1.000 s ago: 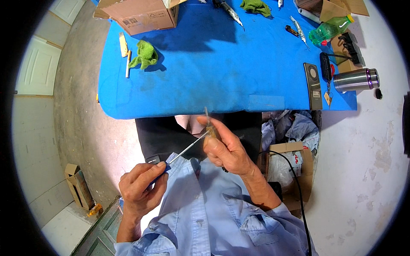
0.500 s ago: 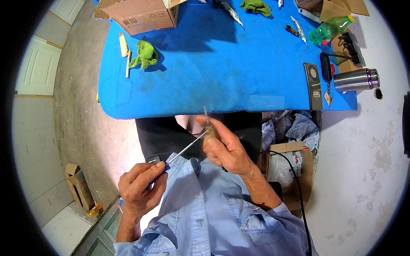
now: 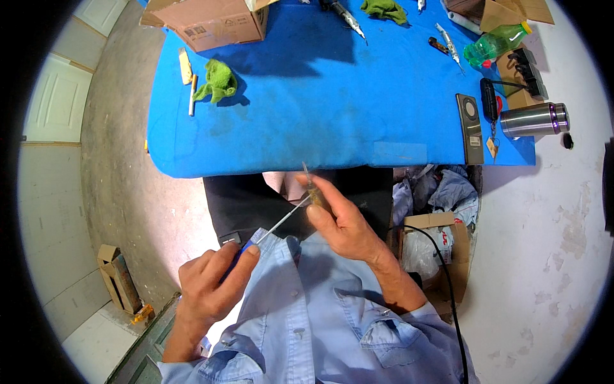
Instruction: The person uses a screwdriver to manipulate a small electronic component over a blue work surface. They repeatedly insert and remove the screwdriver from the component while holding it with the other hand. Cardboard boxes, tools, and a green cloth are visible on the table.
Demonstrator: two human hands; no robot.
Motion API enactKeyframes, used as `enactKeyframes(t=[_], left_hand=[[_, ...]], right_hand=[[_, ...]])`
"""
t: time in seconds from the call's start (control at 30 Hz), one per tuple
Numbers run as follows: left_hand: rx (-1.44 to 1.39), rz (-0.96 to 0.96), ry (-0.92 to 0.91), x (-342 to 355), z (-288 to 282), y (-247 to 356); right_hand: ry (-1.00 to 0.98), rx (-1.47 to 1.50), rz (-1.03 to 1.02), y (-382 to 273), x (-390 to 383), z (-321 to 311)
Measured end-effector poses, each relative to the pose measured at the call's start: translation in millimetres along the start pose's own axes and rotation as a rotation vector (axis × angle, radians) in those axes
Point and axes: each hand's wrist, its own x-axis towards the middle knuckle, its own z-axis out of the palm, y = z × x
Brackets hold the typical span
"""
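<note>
A screwdriver with a blue handle [image 3: 242, 251] and a long thin metal shaft is gripped in my left hand [image 3: 214, 275], its fingers closed round the handle. The shaft slants up and right, and its tip meets a small amber-brown piece [image 3: 314, 193] with a slim pale rod sticking out of its far end. My right hand [image 3: 342, 227] is closed on that piece, thumb on the near side and forefinger along it. What exactly it is, I cannot make out. Both hands are above my lap, just short of the table's near edge.
On the blue-covered table [image 3: 288, 128] lie a green cloth [image 3: 219, 82], a cardboard box [image 3: 211, 29], a dark phone [image 3: 470, 128], pen-like tools [image 3: 451, 48], a green bottle [image 3: 495, 46] and a steel flask [image 3: 534, 120]. A black cable [image 3: 448, 281] hangs at the right.
My left hand has shifted its grip on the blue handle, the thumb now lying further along it. The right thumb and the brown piece have turned slightly.
</note>
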Motion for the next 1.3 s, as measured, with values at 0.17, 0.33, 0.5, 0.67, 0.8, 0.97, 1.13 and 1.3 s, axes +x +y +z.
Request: enactKeyframes(t=[0.17, 0.33, 0.5, 0.67, 0.8, 0.97, 1.13, 1.3], left_hand=[[0.064, 0.116, -0.124, 6.1, 7.2, -7.1], [0.163, 0.174, -0.201, 26.9, 7.8, -11.7], [0.205, 0.225, -0.295, 42.0, 5.4, -16.7], [0.236, 0.289, -0.326, 58.5, -1.4, -18.1], [0.251, 0.295, -0.366, 67.0, -4.2, -17.7], [0.239, 0.289, -0.408, 68.9, -3.1, -17.5], [0.265, 0.282, -0.438, 72.5, -4.9, -10.6], [0.304, 0.256, -0.482, 76.0, -6.3, 2.7]], right_hand=[[-0.047, -0.105, 0.208, -3.5, 4.6, -12.4], [-0.044, -0.040, 0.218, 11.7, 21.4, -13.4], [0.010, -0.089, 0.187, 26.6, 27.4, -8.1], [0.050, -0.117, 0.132, 27.7, 31.2, -6.0], [0.001, -0.097, 0.132, 34.3, 31.8, -10.8], [-0.034, -0.071, 0.156, 30.2, 34.3, -15.9], [-0.046, -0.033, 0.149, 30.6, 33.8, -16.7], [-0.046, -0.058, 0.141, 28.7, 33.6, -15.8]])
